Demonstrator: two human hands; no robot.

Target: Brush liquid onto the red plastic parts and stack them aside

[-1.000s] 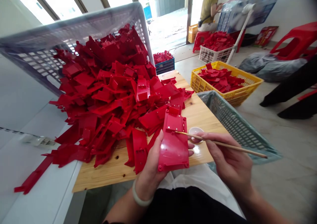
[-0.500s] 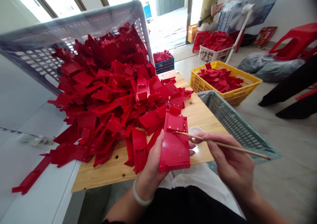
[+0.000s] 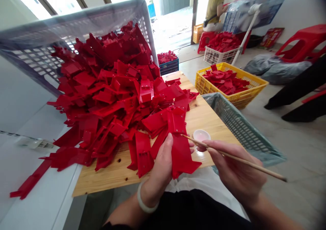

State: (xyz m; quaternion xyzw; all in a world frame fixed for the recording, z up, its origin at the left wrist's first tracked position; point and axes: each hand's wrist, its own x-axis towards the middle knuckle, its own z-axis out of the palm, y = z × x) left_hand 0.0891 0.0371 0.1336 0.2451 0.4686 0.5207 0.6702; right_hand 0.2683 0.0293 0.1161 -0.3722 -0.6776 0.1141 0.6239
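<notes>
My left hand (image 3: 163,162) grips a red plastic part (image 3: 181,152) by its left edge, with some fingertips showing past the right side. The part is tilted, and a bent flap sticks out at its lower right. Between the fingers of my right hand (image 3: 234,165) is a thin wooden brush (image 3: 244,160), pencil-like, its tip at the part's middle edge. Whether the tip touches the part I cannot tell. A small white bowl (image 3: 201,135) stands on the wooden board (image 3: 107,177) just behind my right fingertips. To the left lies a large heap of similar red parts (image 3: 109,97).
The heap spills from a tipped, plastic-lined crate (image 3: 76,18). A green-grey crate (image 3: 241,131) stands beside the board on the right. Beyond it are a yellow crate (image 3: 229,89) and a white crate (image 3: 220,55) of red parts. A co-worker (image 3: 215,9) sits at the back.
The red part has been turned in my left hand, so its side flap now shows. My right hand and the brush have shifted slightly, uncovering more of the white bowl.
</notes>
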